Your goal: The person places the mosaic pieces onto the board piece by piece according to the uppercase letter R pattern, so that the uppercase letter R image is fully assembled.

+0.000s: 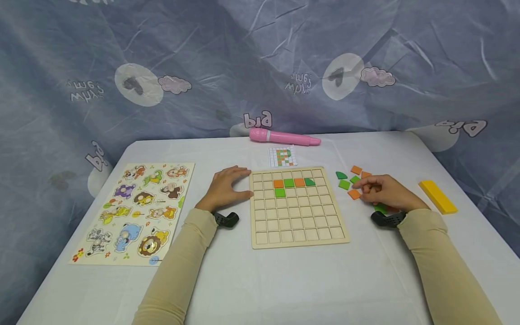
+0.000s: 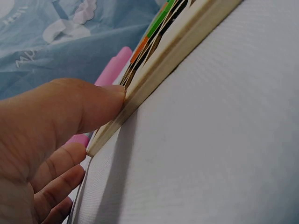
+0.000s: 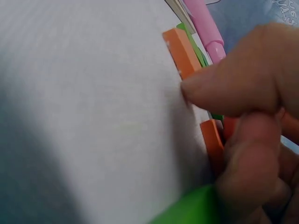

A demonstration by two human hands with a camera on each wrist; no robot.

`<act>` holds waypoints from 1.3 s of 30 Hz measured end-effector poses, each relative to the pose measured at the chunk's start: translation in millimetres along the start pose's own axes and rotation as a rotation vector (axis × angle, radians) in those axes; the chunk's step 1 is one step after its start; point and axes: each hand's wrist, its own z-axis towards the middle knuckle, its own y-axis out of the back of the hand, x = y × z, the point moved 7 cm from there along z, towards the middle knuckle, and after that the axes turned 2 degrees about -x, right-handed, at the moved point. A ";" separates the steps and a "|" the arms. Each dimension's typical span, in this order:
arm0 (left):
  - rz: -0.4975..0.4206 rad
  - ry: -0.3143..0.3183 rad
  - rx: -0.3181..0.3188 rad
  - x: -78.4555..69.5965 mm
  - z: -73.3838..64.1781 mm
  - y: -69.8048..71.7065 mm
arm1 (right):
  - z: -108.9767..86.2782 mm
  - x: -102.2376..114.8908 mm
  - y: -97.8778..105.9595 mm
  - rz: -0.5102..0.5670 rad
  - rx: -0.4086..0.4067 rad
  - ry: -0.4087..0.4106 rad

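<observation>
A wooden grid board (image 1: pixel 300 221) lies in the middle of the table. Along an upper row sit an orange tile (image 1: pixel 278 183), other orange and green squares and a green quarter-round tile (image 1: pixel 309 181); a green square (image 1: pixel 280 192) sits below. My left hand (image 1: pixel 227 187) touches the board's left side, its thumb (image 2: pixel 105 105) against the edge. At the right, my right hand (image 1: pixel 379 190) reaches among loose tiles, thumb and forefinger apart. One fingertip is beside an orange tile (image 3: pixel 182 51) in the right wrist view. A green tile (image 1: pixel 344 184) lies nearby; others are partly hidden under the hand.
Behind the board lie a small printed pattern card (image 1: pixel 282 156) and a thick pink pen (image 1: pixel 284 136). An animal picture puzzle (image 1: pixel 138 180) lies on the left. Right of my right hand is a yellow block (image 1: pixel 438 197). A grey-blue printed cloth (image 1: pixel 260 58) hangs behind the table.
</observation>
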 end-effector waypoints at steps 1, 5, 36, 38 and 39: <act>0.000 -0.001 -0.001 -0.1 0.1 0.0 | -0.1 0.7 -0.2 -0.008 -0.001 0.003; -0.001 0.000 -0.003 -0.3 0.5 0.1 | -1.3 3.3 -0.4 -0.021 0.001 0.018; -0.003 0.001 -0.007 3.6 1.9 -1.2 | 1.0 34.2 -11.3 0.000 -0.003 0.073; -0.005 -0.001 -0.008 4.0 1.9 -2.1 | 2.3 40.7 -16.6 -0.008 0.000 0.102; -0.006 -0.002 -0.009 4.3 2.0 -2.4 | 3.2 43.8 -19.4 -0.013 0.004 0.119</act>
